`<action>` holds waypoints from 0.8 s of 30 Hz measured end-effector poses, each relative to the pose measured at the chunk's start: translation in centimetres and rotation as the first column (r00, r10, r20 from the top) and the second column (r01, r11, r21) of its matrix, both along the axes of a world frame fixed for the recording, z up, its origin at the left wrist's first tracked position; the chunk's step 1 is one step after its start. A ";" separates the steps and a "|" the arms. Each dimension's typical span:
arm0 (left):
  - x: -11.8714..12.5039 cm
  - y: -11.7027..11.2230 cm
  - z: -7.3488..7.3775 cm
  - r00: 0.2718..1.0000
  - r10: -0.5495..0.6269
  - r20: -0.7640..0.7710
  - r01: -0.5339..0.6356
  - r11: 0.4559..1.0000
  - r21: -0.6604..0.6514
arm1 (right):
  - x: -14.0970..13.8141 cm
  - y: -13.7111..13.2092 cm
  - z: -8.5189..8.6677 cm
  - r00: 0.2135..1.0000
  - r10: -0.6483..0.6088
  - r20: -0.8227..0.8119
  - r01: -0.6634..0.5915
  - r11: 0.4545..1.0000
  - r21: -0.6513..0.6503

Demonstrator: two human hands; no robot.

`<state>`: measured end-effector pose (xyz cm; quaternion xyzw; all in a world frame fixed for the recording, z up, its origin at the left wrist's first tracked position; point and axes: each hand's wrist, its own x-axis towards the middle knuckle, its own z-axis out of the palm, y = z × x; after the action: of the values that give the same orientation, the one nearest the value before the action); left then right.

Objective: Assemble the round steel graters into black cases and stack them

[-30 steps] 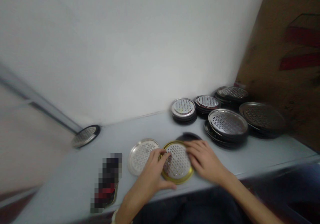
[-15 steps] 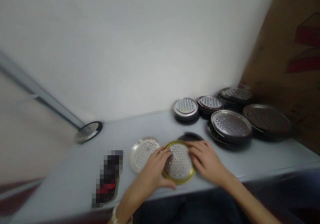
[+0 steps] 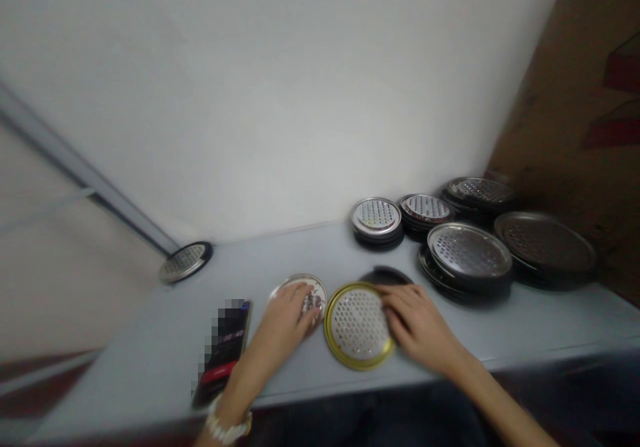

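Note:
A round perforated metal disc with a gold rim lies flat near the front of the pale grey table. My right hand rests on its right edge, fingers stretched out flat. To its left lies a plain silver perforated disc. My left hand lies over that silver disc, fingers bent down onto it; whether they grip it is unclear. A dark round piece peeks out behind the gold-rimmed disc.
Stacks of perforated discs on dark trays stand at the back right. A single disc lies at the far left by the wall. A dark phone-like object lies front left. Brown cardboard stands on the right.
My left hand has left the gold-rimmed disc and moved left onto the silver disc. My right hand stays on the gold-rimmed disc's right edge. The view shifted slightly.

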<state>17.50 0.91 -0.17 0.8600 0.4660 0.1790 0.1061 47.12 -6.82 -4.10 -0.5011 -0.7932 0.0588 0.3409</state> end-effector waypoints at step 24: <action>3.0 6.3 0.8 0.993 0.102 -0.051 -0.113 0.950 -0.291 | 0.0 0.1 -1.1 1.000 -0.028 -0.007 0.029 0.998 0.054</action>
<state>20.52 7.22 0.66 0.8112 0.5352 0.0980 0.2141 47.12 -6.70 -5.18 -0.5028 -0.7863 0.0339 0.3575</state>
